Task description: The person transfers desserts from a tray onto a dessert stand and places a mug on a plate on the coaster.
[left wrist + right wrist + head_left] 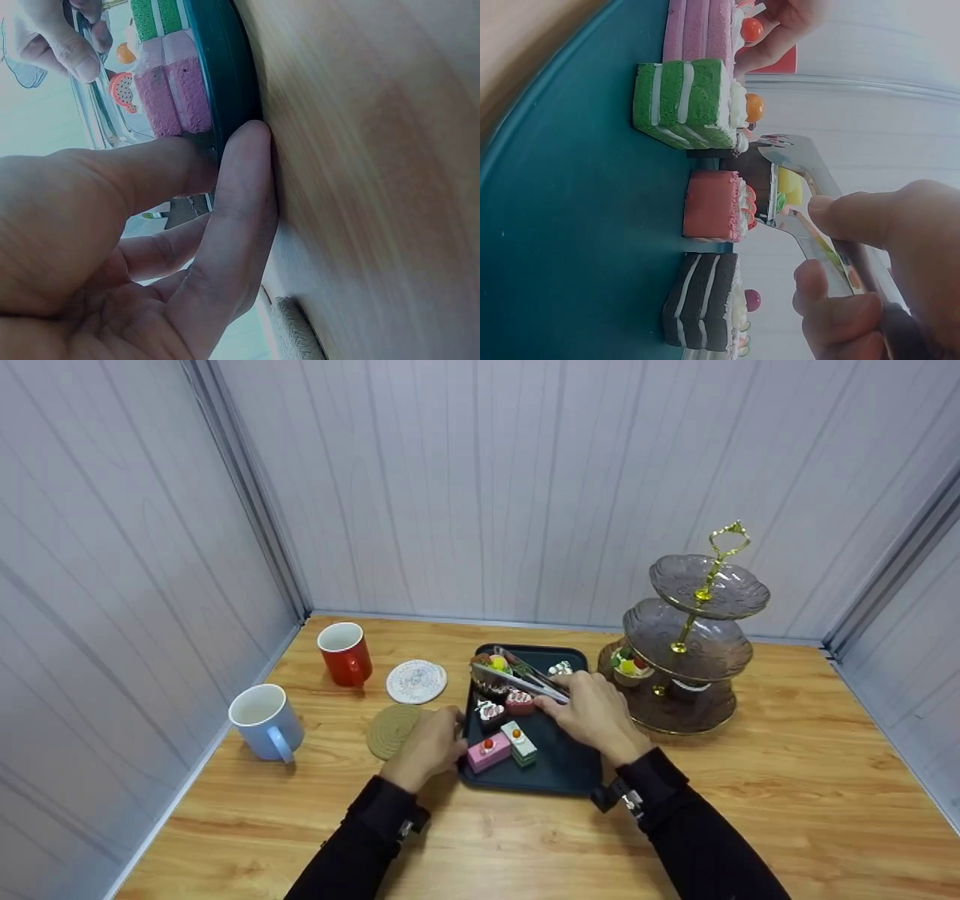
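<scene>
My left hand (429, 741) pinches the left rim of a dark green tray (559, 769), thumb inside and fingers outside. Metal tongs (529, 684) are in my right hand (598, 714), above the tray. Their tips reach to a dark cupcake with yellow and green topping (754, 176) at the tray's back left; the tips overlap it in the right wrist view. Nearer stand a red cake piece (711, 205), a chocolate piece with white topping (490, 714), a pink layered cake (487, 754) and a green layered cake (679, 101). A black-and-white layered cake (703, 300) also sits on the tray.
A three-tier glass stand (686, 641) rises right of the tray, with a fruit-topped tart (630, 669) and a dark cupcake (688, 688) on its lowest tier. At left are a red mug (349, 664), a light blue mug (259, 727), a white coaster (417, 682) and a woven coaster (386, 733).
</scene>
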`<control>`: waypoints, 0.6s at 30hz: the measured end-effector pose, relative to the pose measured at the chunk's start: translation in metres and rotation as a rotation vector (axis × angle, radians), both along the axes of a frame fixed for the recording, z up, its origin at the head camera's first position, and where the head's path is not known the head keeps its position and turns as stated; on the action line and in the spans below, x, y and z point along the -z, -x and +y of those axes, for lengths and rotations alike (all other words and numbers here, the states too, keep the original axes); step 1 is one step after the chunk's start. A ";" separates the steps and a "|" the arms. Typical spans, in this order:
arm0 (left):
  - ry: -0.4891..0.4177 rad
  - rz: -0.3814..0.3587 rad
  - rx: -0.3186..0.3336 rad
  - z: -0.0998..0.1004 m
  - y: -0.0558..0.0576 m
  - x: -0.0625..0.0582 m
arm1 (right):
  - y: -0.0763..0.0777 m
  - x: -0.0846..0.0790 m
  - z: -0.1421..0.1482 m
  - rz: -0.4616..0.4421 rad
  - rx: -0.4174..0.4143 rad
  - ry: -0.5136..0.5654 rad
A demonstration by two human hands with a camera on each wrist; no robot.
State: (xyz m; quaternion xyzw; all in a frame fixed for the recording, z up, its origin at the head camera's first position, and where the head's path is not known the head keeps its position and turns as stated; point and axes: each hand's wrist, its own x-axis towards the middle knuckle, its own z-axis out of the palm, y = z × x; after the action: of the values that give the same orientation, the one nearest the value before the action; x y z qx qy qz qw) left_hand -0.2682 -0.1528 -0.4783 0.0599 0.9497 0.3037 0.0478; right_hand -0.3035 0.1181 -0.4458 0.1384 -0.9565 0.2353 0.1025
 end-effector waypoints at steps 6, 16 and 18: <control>-0.027 0.050 0.030 -0.005 0.005 0.011 | -0.002 -0.001 0.002 0.009 0.009 0.009; -0.037 0.033 0.008 0.000 0.000 0.002 | -0.007 -0.004 0.010 0.014 0.010 0.053; -0.043 0.034 0.006 -0.001 0.000 0.002 | -0.008 -0.004 0.013 0.017 0.013 0.061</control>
State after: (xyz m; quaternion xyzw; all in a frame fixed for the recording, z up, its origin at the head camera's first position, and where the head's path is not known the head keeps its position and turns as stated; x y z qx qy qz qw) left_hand -0.2678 -0.1534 -0.4804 0.0688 0.9434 0.3229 0.0311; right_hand -0.2954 0.1308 -0.4419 0.1307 -0.9489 0.2626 0.1165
